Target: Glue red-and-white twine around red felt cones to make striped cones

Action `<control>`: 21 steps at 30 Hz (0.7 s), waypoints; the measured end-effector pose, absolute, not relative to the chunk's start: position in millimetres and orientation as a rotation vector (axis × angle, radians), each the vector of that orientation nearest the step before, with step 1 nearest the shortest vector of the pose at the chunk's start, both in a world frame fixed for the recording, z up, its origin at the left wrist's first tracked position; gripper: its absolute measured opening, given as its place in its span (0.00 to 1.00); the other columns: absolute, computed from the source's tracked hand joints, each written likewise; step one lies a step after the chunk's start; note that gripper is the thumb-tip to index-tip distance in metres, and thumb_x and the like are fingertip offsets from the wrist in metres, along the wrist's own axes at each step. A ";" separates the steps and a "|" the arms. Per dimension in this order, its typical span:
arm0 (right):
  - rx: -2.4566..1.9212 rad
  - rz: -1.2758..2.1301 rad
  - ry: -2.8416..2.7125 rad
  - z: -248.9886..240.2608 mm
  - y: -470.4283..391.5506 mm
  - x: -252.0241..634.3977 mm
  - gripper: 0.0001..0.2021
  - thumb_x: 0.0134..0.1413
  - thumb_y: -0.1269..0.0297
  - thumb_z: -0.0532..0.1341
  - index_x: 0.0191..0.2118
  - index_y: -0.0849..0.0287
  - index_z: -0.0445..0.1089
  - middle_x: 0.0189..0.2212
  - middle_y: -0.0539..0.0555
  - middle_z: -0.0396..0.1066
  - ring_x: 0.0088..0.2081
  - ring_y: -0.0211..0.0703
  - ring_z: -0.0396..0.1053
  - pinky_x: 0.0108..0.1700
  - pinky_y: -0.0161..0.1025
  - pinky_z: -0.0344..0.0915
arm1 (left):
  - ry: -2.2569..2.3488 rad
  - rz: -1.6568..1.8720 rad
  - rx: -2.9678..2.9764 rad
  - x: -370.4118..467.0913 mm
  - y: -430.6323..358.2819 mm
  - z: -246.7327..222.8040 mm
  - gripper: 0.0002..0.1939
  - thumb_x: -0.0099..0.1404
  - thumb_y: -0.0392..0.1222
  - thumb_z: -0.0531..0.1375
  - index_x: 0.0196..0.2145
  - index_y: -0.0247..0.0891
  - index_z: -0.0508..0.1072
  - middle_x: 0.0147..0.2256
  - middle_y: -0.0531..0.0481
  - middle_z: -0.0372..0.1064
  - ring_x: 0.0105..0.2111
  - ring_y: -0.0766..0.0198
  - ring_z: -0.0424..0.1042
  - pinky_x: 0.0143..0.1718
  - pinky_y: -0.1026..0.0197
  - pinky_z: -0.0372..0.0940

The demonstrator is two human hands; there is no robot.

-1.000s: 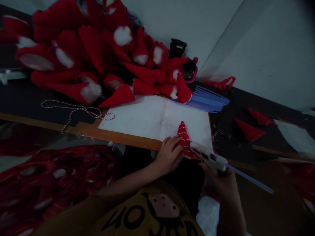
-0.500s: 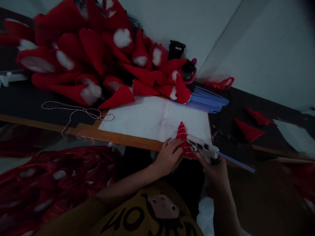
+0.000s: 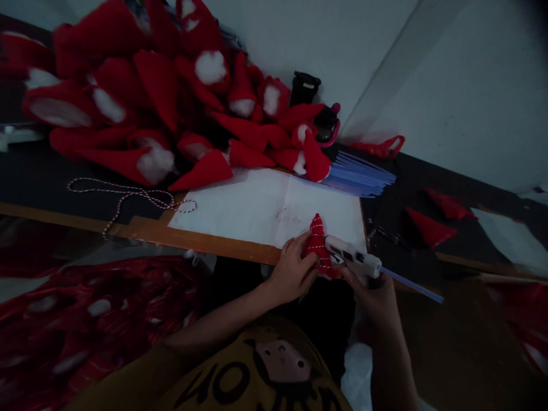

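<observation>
A small red felt cone (image 3: pixel 317 245), wound with red-and-white cord, stands point-up over the table's front edge. My left hand (image 3: pixel 295 267) grips its left side, fingers and thumb against the felt. In my right hand (image 3: pixel 375 294) is a white glue gun (image 3: pixel 353 256), its nozzle at the cone's right side and a bluish glue stick (image 3: pixel 413 283) poking from its back. My right fingertips reach the cone's lower right corner. Beneath lies a white paper sheet (image 3: pixel 240 205).
Red cones stuffed with white filling (image 3: pixel 158 85) heap up at the back left. Loose striped cord (image 3: pixel 124 191) lies in front of them. Bluish glue sticks (image 3: pixel 362 176) and flat red felt pieces (image 3: pixel 430 227) are to the right. A red plastic bag (image 3: pixel 98 325) fills the lower left.
My left fingers have shifted up and left along the cone, showing more of its corded front. The glue gun stays at the cone's right side.
</observation>
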State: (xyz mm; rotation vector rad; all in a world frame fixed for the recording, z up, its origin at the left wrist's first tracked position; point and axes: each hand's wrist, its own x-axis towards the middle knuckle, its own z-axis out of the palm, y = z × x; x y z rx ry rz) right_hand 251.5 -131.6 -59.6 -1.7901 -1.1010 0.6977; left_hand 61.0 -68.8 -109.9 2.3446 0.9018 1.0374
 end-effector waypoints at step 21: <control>-1.701 0.703 -1.009 -73.8 -114.0 252.6 0.19 0.42 0.56 0.71 0.38 0.65 0.76 0.38 0.63 0.79 0.41 0.55 0.77 0.45 0.47 0.73 | 0.860 0.830 2.451 62.1 -62.4 -107.8 0.09 0.68 0.36 0.52 0.45 0.38 0.66 0.60 0.37 0.59 0.61 0.52 0.58 0.62 0.34 0.46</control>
